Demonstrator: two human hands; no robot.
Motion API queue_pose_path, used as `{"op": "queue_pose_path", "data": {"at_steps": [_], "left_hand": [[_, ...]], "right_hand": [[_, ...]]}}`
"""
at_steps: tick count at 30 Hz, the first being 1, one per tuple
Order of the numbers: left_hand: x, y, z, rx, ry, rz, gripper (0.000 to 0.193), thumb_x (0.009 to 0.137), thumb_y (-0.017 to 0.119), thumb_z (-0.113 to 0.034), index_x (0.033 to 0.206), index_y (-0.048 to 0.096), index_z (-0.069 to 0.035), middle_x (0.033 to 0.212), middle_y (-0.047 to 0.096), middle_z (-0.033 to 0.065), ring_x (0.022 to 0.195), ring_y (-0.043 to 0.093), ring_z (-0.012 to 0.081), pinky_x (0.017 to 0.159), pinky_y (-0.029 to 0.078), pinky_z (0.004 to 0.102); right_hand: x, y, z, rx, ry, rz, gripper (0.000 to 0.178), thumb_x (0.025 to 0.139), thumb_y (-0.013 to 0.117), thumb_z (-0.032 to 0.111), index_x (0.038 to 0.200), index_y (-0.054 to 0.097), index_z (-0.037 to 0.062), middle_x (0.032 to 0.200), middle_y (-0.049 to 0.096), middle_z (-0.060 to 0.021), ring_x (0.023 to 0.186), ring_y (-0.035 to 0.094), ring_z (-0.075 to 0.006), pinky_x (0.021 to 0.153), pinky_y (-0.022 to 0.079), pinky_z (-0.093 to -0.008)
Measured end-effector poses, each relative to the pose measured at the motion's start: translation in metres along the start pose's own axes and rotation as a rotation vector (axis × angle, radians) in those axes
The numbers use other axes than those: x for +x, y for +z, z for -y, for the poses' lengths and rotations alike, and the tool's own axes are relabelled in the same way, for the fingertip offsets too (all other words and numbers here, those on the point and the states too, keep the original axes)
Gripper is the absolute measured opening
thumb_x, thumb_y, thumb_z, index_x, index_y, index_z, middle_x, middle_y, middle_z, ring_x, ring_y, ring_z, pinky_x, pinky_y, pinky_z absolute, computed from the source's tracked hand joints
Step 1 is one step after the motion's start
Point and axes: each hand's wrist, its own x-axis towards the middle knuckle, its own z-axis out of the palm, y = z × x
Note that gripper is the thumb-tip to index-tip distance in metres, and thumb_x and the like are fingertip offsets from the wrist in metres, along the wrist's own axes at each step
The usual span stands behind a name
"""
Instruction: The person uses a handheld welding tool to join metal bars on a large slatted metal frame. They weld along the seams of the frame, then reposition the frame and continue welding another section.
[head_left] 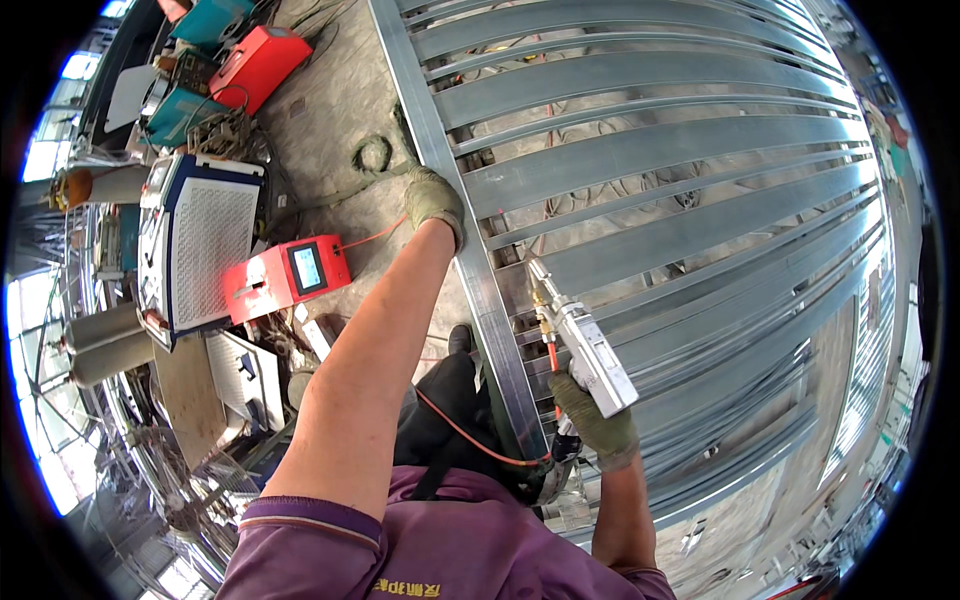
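Note:
My right hand (597, 425), in a grey-green work glove, is closed around a white and silver handheld welding gun (598, 358). The gun's metal nozzle points forward and slightly left, over the slats of a galvanized steel frame (655, 145). Brass fittings and an orange hose (552, 355) run along its left side. My left hand (435, 203), gloved too, is at the frame's long left side rail (418, 105). Its fingers look curled, and what they hold, if anything, is hidden. A dark green sleeved hose (345, 195) and a thin orange line pass close to it.
Left of the frame stand a red box with a screen (290, 278), a white and blue machine cabinet (205, 240) and another red machine (262, 65). Teal units (185, 95) are behind. Loose cables lie on the concrete floor (325, 130). More steel strips are stacked at the right.

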Motion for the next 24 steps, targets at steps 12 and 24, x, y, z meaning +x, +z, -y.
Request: {"op": "queue_pose_path", "data": {"at_steps": [12, 24], "left_hand": [[-0.005, 0.038, -0.005, -0.271, 0.139, 0.013, 0.062, 0.109, 0.03, -0.044, 0.13, 0.064, 0.003, 0.13, 0.067, 0.0289, 0.126, 0.062, 0.0421, 0.104, 0.049, 0.0442], [-0.051, -0.043, -0.004, -0.344, 0.112, 0.118, 0.084, 0.105, 0.027, -0.06, 0.122, 0.068, 0.011, 0.125, 0.067, 0.033, 0.123, 0.063, 0.046, 0.101, 0.049, 0.0492]], "right_hand": [[-0.068, 0.006, -0.017, -0.14, -0.084, -0.449, 0.009, 0.097, 0.072, 0.008, 0.102, 0.068, 0.0023, 0.08, 0.06, 0.0023, 0.07, 0.056, -0.0077, 0.061, 0.047, -0.0286], [-0.154, 0.005, -0.035, 0.017, -0.24, -0.777, 0.013, 0.094, 0.075, 0.006, 0.105, 0.07, 0.0034, 0.084, 0.068, -0.002, 0.073, 0.063, -0.0097, 0.065, 0.052, -0.0274]]}}
